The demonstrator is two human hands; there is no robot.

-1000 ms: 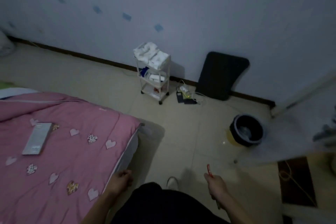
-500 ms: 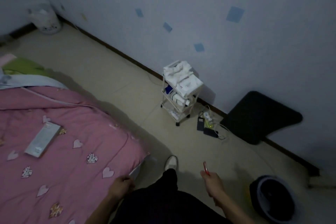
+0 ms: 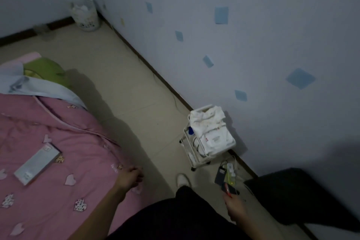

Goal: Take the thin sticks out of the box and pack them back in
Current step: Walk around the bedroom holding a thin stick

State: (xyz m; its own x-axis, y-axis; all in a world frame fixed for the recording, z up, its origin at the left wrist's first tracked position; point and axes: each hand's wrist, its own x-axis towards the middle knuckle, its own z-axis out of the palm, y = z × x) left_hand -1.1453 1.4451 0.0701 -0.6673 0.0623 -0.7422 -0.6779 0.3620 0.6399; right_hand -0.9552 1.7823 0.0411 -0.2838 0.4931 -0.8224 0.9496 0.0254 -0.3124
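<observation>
One wide strip of bare floor runs between the bed and the papered wall, with open room to move. Pink heart quilt covers the bed, its edge dropping to the floor on the near right. Black cushion sits low by the wall. White trolley stands against the wall, white cloths and packs piled on top; lower shelves too dim to read. Round bin in the far corner, white stuff inside. Box lies flat on the quilt, well in from the edge, long axis near-left to far-right, looks closed. Left hand rests on the quilt at the edge, fingers loosely curled. Right hand is over the floor, fingers pinching a thin red stick that points up and away toward the trolley.
</observation>
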